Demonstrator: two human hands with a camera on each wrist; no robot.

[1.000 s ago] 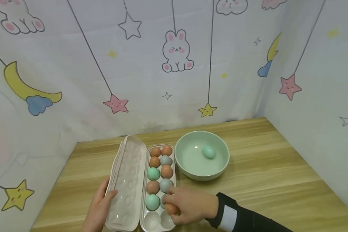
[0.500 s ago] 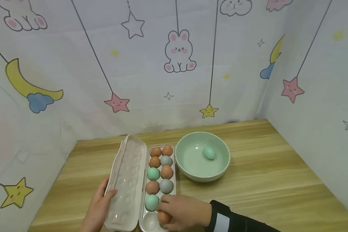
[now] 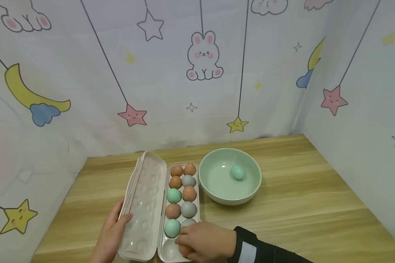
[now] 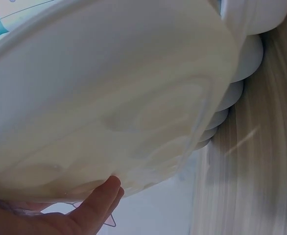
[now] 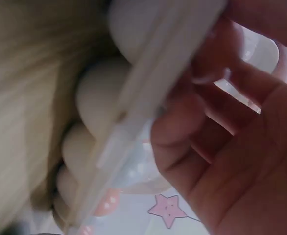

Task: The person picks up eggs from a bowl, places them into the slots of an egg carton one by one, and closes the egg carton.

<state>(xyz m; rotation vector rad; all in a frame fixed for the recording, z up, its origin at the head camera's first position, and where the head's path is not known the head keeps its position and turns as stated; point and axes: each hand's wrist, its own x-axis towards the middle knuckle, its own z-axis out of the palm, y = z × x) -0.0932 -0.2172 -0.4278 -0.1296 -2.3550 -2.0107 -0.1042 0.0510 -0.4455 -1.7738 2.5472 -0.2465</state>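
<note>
In the head view, my right hand [image 3: 212, 241] holds a brown egg [image 3: 185, 250] at the near right cup of the egg carton [image 3: 169, 250]. The right wrist view has fingers curled round this egg [image 5: 222, 51], just over the carton's rim [image 5: 148, 83]. My left hand [image 3: 110, 232] grips the carton's raised lid [image 3: 144, 215], thumb inside and fingers behind it. Brown, grey-blue and mint-green eggs fill the cups farther back, among them a green egg [image 3: 172, 228] beside my right fingertips. The near left cup holds no egg.
Right of the carton stands a pale green bowl [image 3: 214, 191] with one mint-green egg [image 3: 238, 172] inside. Wood-patterned table [image 3: 299, 204] extends to the right. White printed cloth walls [image 3: 164, 87] close off the back and sides.
My right hand has carried the brown egg left and toward the near end of the carton, then down into the near right cup. My left hand keeps its grip on the lid.
</note>
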